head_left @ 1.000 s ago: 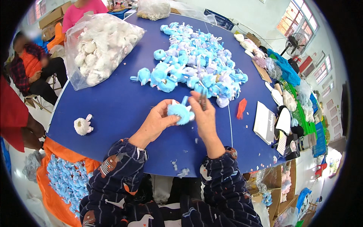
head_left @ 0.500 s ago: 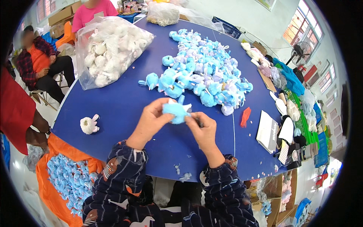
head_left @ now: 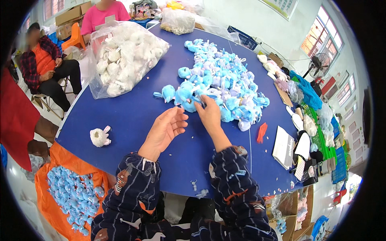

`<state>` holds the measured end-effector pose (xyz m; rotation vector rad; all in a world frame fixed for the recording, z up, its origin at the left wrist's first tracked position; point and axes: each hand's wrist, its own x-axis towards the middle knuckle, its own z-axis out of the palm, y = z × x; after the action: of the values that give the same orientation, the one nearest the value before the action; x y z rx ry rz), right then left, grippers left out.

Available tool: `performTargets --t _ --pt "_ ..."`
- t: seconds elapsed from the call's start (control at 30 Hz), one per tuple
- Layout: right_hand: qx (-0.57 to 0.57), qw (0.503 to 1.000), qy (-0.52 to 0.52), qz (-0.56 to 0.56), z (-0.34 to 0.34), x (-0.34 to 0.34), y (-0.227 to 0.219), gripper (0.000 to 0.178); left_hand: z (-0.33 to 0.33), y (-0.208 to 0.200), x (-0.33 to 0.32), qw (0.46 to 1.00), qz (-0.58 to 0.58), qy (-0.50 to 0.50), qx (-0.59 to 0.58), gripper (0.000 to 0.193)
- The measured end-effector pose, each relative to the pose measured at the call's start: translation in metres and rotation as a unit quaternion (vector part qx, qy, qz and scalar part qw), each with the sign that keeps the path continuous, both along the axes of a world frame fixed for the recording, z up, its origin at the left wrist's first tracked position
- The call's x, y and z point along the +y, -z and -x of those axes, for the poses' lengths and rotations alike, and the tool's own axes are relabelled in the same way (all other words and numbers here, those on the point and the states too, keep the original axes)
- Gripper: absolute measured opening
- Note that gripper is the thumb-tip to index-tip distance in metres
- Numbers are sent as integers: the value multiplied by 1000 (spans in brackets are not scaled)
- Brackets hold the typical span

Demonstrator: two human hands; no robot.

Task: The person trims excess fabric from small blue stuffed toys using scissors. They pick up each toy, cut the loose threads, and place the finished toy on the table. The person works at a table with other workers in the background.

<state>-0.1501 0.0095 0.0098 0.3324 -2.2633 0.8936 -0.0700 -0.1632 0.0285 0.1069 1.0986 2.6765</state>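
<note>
A pile of small blue and lilac plush toys point(head_left: 225, 80) spreads over the blue table point(head_left: 132, 132). My right hand point(head_left: 210, 114) reaches to the near edge of this pile, thumb and fingers curled against the blue plush there. A small dark thing shows between its fingers, too hidden to name. Just left of it, my left hand point(head_left: 165, 127) hangs over the table with loosely bent fingers apart and nothing visible in them. A single white plush piece with ears point(head_left: 99, 136) lies on the table's left side.
A clear bag of white plush pieces point(head_left: 124, 60) stands at the far left. Below the table's left edge, an orange cloth point(head_left: 44, 180) holds many blue toys. A notebook point(head_left: 284, 146) and a red scrap point(head_left: 261, 132) lie at right. Two people sit beyond the table.
The blue plush toy has left my two hands. My right hand has moved forward to the pile, while my left hand has drawn slightly back, its fingers loosened. The whole view has shifted slightly.
</note>
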Motion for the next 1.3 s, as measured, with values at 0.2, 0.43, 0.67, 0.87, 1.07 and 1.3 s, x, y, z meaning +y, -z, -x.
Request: performTargets --t 0.2,0.43,0.67,0.87,1.07,1.3 --pt "-125 975 -69 168 -14 -13 -15 23 5 14 7 965 191 -160 81 33" --pt "-269 854 -222 386 -88 5 -43 23 -14 4 28 849 417 -126 300 51" --pt "-203 864 -188 421 -105 18 -41 28 -12 11 32 971 184 48 143 40" --pt "-92 970 -150 166 -110 10 -30 20 -10 10 27 986 113 58 107 39" --pt "-97 982 -99 129 -108 8 -31 32 -11 12 29 983 134 56 113 37" --pt "-134 984 -88 83 -105 12 -24 24 -9 15 29 950 262 -19 167 33"
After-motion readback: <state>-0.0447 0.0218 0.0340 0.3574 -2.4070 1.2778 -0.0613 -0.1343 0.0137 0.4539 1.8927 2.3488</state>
